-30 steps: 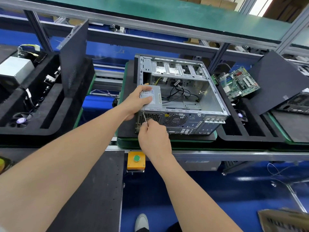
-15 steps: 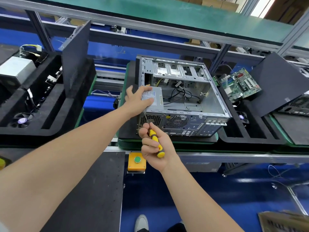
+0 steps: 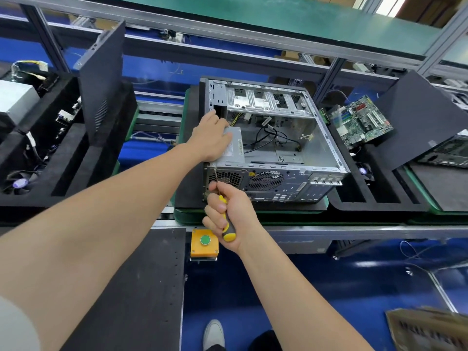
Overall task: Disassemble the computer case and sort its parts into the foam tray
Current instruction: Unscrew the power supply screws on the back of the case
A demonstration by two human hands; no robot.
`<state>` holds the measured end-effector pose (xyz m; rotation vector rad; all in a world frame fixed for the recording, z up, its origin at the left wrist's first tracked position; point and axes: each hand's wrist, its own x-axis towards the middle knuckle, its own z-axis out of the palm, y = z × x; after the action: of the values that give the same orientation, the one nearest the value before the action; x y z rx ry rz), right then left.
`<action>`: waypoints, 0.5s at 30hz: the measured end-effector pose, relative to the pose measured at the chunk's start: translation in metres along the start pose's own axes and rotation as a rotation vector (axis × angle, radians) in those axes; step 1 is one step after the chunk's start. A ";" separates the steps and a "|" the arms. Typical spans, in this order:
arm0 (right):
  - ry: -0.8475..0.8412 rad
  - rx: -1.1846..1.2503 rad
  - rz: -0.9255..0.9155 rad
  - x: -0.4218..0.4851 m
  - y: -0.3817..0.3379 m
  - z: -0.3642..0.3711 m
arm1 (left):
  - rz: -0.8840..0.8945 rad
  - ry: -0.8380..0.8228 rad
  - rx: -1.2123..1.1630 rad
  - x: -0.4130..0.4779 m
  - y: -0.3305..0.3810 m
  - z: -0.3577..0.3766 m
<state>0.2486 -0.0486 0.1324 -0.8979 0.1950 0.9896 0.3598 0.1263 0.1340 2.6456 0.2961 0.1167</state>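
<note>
Your left hand lies on the power supply, fingers straight together; at its 6 o'clock your right hand curls round the screwdriver, tip at the case

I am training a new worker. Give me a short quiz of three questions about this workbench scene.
1. True or false: the right hand grips the yellow-and-black screwdriver.
2. The left hand rests on: A) the grey metal power supply box; B) a green circuit board; C) a black foam tray.
3. What colour is the round button on the orange box?
Key: 1 true; 2 A; 3 green.
</note>
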 end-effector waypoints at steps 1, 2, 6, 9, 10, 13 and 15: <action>0.072 -0.167 -0.060 0.001 0.002 0.002 | -0.002 0.004 -0.001 0.000 0.000 0.001; 0.145 -0.369 -0.143 0.001 0.005 0.003 | -0.002 0.007 0.001 0.000 0.000 0.002; 0.425 -1.431 -0.497 0.002 0.010 0.001 | 0.001 0.014 0.008 0.000 0.000 0.003; 0.573 -1.823 -0.643 0.008 0.016 -0.004 | -0.003 0.022 0.009 0.000 -0.001 0.004; 0.600 -1.800 -0.665 0.010 0.017 -0.005 | -0.004 0.021 0.011 0.000 -0.001 0.004; 0.577 -1.578 -0.683 0.008 0.018 -0.009 | -0.008 0.019 0.005 -0.001 0.000 0.004; 0.439 -1.226 -0.587 0.006 0.018 -0.008 | -0.009 0.021 -0.001 -0.002 0.001 0.004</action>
<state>0.2396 -0.0461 0.1137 -2.1388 -0.3547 0.2542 0.3583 0.1234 0.1310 2.6428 0.3147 0.1424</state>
